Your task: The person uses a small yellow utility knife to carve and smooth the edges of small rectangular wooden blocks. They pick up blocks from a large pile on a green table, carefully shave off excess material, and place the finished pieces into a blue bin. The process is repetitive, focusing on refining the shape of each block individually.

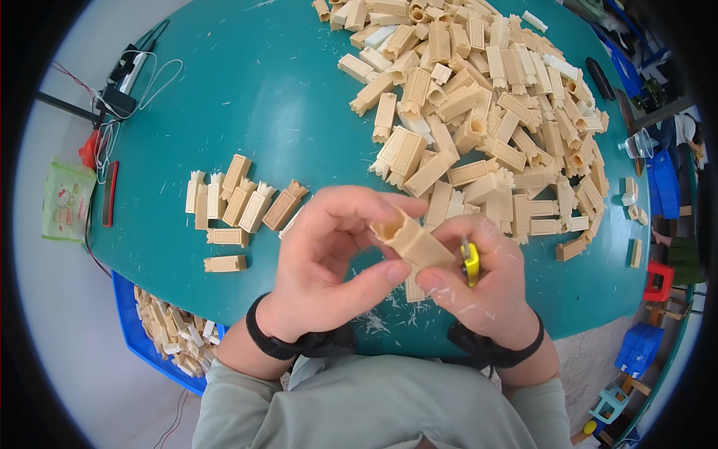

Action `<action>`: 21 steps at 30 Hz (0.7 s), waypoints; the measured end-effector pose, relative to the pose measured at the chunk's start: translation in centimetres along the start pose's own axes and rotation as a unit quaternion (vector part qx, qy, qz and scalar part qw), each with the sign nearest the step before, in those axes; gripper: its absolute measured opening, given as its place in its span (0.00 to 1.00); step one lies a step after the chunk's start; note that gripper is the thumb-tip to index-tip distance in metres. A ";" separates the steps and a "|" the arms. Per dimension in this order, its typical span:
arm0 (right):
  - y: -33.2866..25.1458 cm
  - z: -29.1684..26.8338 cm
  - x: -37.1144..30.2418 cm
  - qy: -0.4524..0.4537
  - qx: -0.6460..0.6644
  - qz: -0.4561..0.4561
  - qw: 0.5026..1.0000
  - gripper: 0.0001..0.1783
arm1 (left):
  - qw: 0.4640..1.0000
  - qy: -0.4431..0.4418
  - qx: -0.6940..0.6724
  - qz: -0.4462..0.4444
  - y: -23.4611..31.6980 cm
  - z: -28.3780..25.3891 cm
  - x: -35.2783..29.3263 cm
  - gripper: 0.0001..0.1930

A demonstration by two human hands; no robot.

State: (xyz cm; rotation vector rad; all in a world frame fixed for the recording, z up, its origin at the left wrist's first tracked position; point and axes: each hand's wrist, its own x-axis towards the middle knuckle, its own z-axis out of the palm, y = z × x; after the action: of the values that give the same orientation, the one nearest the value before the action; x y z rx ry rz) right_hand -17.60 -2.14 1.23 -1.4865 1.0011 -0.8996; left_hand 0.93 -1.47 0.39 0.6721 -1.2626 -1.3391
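Note:
Over the near edge of the table, my left hand (321,258) pinches a hollow beige box-shaped plastic piece (416,241) between thumb and fingers. Its jagged open end points up and to the left. My right hand (490,288) grips the lower right end of the same piece with thumb and fingers. A yellow utility knife (470,262) is tucked in the right hand too; most of it is hidden by the fingers. Beneath the hands, another beige piece (413,288) lies on the table, partly covered, beside white shavings (372,320).
A large heap of similar beige and white pieces (479,112) spreads over the right of the green table (247,82). A small group of pieces (239,198) lies left of my hands. Below the table's left edge, a blue bin (129,329) holds many more. Cables (153,86) lie far left.

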 end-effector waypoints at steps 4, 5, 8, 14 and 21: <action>0.1 -0.1 0.1 0.062 -0.082 -0.072 0.992 0.23 | 0.996 0.037 0.063 0.044 0.1 0.1 -0.2 0.16; 0.0 -0.1 0.1 0.072 -0.087 -0.074 0.991 0.24 | 0.995 0.051 0.075 0.049 0.0 0.2 -0.2 0.14; 0.3 0.0 0.2 0.110 -0.119 -0.093 0.982 0.23 | 0.995 0.095 0.036 -0.011 0.5 1.0 -0.5 0.10; 0.6 -0.3 -0.2 0.100 -0.075 -0.188 0.974 0.17 | 0.985 0.102 0.127 0.053 -0.1 0.9 -0.7 0.09; -0.2 0.4 -0.4 0.013 -0.148 -0.151 0.977 0.11 | 0.951 0.070 0.271 0.133 -0.2 0.9 -1.1 0.11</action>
State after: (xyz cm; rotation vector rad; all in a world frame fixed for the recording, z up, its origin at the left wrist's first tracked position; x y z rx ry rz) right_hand -17.35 -1.61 1.39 -1.9209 0.9733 -1.0171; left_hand 0.33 -0.22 0.15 0.9193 -1.5545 -0.7067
